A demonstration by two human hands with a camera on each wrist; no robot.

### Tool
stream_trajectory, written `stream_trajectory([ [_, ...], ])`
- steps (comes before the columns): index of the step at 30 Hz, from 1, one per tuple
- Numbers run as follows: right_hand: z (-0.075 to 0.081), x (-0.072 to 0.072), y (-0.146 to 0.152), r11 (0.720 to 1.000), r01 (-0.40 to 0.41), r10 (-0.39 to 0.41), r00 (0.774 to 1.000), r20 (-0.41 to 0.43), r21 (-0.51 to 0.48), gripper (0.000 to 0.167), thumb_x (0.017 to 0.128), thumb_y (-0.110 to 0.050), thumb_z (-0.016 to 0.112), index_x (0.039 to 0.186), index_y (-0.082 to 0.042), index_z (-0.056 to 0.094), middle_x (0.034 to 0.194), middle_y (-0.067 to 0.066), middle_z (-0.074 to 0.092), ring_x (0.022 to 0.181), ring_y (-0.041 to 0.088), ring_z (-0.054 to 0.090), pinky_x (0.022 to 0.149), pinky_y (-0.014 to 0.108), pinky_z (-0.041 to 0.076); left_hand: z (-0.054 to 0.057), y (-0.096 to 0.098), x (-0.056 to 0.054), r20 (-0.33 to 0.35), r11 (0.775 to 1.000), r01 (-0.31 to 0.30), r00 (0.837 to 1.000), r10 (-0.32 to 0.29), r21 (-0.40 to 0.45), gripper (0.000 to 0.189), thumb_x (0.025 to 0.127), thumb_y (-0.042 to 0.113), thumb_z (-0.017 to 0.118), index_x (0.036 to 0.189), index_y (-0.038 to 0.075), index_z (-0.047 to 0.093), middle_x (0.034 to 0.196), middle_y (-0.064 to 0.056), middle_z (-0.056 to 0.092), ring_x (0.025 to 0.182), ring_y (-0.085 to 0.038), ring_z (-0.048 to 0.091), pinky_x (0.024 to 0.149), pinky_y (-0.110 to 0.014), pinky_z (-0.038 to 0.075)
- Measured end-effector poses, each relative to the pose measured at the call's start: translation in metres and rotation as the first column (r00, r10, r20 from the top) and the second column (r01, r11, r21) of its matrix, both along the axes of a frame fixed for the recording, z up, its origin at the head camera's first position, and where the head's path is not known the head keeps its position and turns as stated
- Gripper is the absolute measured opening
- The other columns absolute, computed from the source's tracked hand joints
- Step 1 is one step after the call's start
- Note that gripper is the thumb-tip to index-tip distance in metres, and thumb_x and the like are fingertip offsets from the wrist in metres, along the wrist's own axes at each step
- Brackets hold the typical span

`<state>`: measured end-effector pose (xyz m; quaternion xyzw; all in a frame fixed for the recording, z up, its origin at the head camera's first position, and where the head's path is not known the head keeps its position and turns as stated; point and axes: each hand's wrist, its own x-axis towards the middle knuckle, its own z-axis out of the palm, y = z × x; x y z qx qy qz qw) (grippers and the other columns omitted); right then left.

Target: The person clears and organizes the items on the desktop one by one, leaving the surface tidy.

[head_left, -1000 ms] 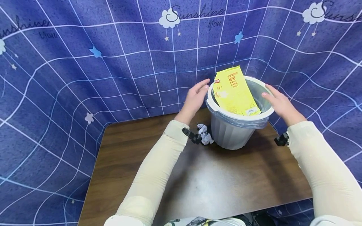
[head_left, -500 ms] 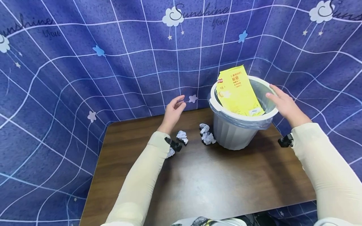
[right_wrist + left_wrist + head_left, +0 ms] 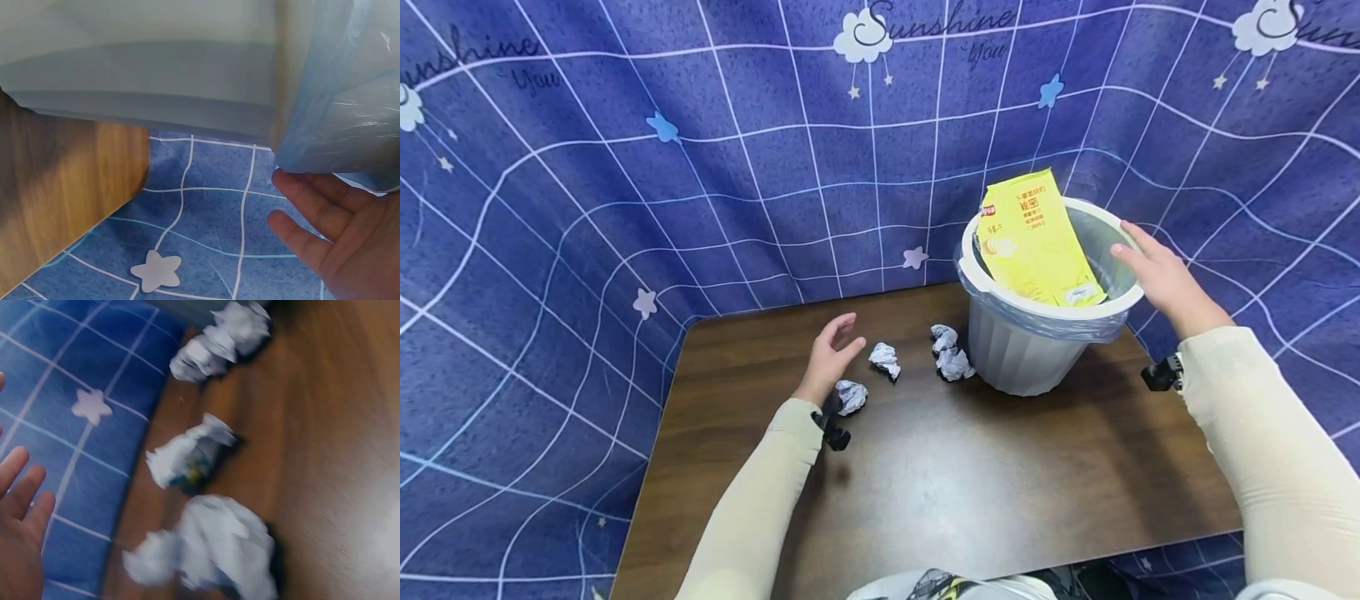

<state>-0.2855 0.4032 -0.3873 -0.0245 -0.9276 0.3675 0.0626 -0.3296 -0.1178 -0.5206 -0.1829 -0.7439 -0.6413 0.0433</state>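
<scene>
My left hand (image 3: 829,358) hovers over the table's left half with fingers apart and loosely bent, holding nothing. Close by lie a crumpled paper ball (image 3: 852,397) and a second paper ball (image 3: 885,359); the left wrist view shows the near ball (image 3: 228,547) blurred. My right hand (image 3: 1168,279) is at the right rim of a grey bin (image 3: 1026,350), its extended fingertips against the liner (image 3: 337,125) from outside. Sticking out of the bin is a yellow printed packet (image 3: 1037,242), its lower end down inside.
Crumpled paper (image 3: 954,364) lies against the bin's left side. A blue patterned curtain (image 3: 760,167) hangs behind the brown wooden table (image 3: 925,467). Cables and a white item (image 3: 895,586) show at the near edge.
My left hand has left the bin's left rim and moved left and down toward the loose paper balls, uncovering them. The right hand has stayed at the right rim.
</scene>
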Motion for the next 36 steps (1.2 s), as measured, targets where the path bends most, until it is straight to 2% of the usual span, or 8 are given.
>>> stream_trajectory([
  [3,0.001,0.0,-0.001,1.0,0.003,-0.003,1.0,-0.001,0.002,0.069,0.108,-0.049,0.034,0.163,-0.014,0.011,0.163,0.028,0.012,0.148,0.053,0.01,0.117,0.068,0.009,-0.032,-0.01,-0.003,0.04,0.999,-0.02,0.999,0.021,-0.025,0.058,0.09,0.0,0.073,0.142,-0.007,0.049,0.144,-0.027,0.049,0.137,-0.046,0.042,0.114,-0.056,0.033],
  [6,0.001,0.0,-0.001,1.0,0.004,-0.004,1.0,-0.002,0.004,0.07,0.107,-0.049,0.034,0.163,-0.014,0.011,0.163,0.028,0.013,0.148,0.053,0.011,0.117,0.068,0.009,-0.064,-0.02,-0.007,0.087,0.995,-0.035,0.995,0.044,-0.094,0.066,0.087,0.004,0.077,0.146,0.002,0.047,0.15,-0.021,0.044,0.14,-0.045,0.037,0.116,-0.058,0.029],
  [12,0.0,0.0,-0.001,1.0,0.008,-0.009,1.0,0.005,0.015,0.07,0.107,-0.05,0.033,0.163,-0.014,0.01,0.163,0.028,0.012,0.148,0.054,0.01,0.116,0.069,0.009,-0.092,-0.033,0.0,0.187,0.977,-0.008,0.981,0.049,-0.212,0.083,0.079,0.01,0.086,0.151,0.016,0.043,0.153,-0.015,0.032,0.142,-0.045,0.032,0.117,-0.056,0.027],
  [15,0.0,0.0,-0.001,1.0,0.008,-0.008,1.0,0.002,0.014,0.07,0.107,-0.05,0.033,0.163,-0.013,0.011,0.163,0.028,0.012,0.148,0.054,0.01,0.116,0.069,0.009,-0.102,-0.035,0.002,0.174,0.969,0.005,0.984,0.039,-0.246,0.088,0.077,0.009,0.088,0.151,0.016,0.042,0.153,-0.017,0.032,0.14,-0.044,0.033,0.116,-0.056,0.028],
  [19,0.0,0.0,0.0,1.0,0.007,-0.007,1.0,-0.003,0.007,0.07,0.107,-0.05,0.033,0.163,-0.013,0.011,0.163,0.028,0.012,0.148,0.054,0.01,0.116,0.069,0.009,-0.112,-0.035,0.003,0.145,0.959,0.005,0.989,0.038,-0.282,0.087,0.074,0.005,0.088,0.149,0.009,0.044,0.15,-0.019,0.037,0.136,-0.043,0.037,0.113,-0.054,0.031],
  [26,-0.002,-0.002,0.0,1.0,0.01,-0.01,1.0,-0.007,0.003,0.07,0.107,-0.05,0.033,0.163,-0.014,0.011,0.164,0.027,0.012,0.148,0.053,0.009,0.117,0.069,0.008,-0.12,-0.039,0.005,0.123,0.918,-0.012,0.99,0.066,-0.396,0.056,0.076,-0.001,0.083,0.129,0.008,0.065,0.13,-0.015,0.062,0.115,-0.032,0.056,0.101,-0.046,0.042],
  [30,-0.002,-0.002,-0.001,1.0,0.011,-0.011,1.0,-0.01,0.001,0.069,0.107,-0.049,0.034,0.163,-0.015,0.012,0.164,0.026,0.012,0.149,0.052,0.009,0.117,0.068,0.009,-0.119,-0.042,0.004,0.119,0.926,-0.022,0.99,0.072,-0.377,0.05,0.079,-0.002,0.081,0.126,0.006,0.067,0.128,-0.015,0.065,0.113,-0.03,0.058,0.101,-0.044,0.044],
  [36,0.0,0.001,-0.001,1.0,0.015,-0.015,1.0,-0.001,0.003,0.069,0.107,-0.049,0.034,0.163,-0.016,0.011,0.164,0.026,0.012,0.148,0.053,0.009,0.116,0.07,0.008,-0.115,-0.045,0.001,0.159,0.943,-0.025,0.984,0.082,-0.333,0.046,0.081,0.0,0.08,0.126,0.0,0.067,0.121,-0.018,0.067,0.107,-0.029,0.06,0.094,-0.038,0.048],
])
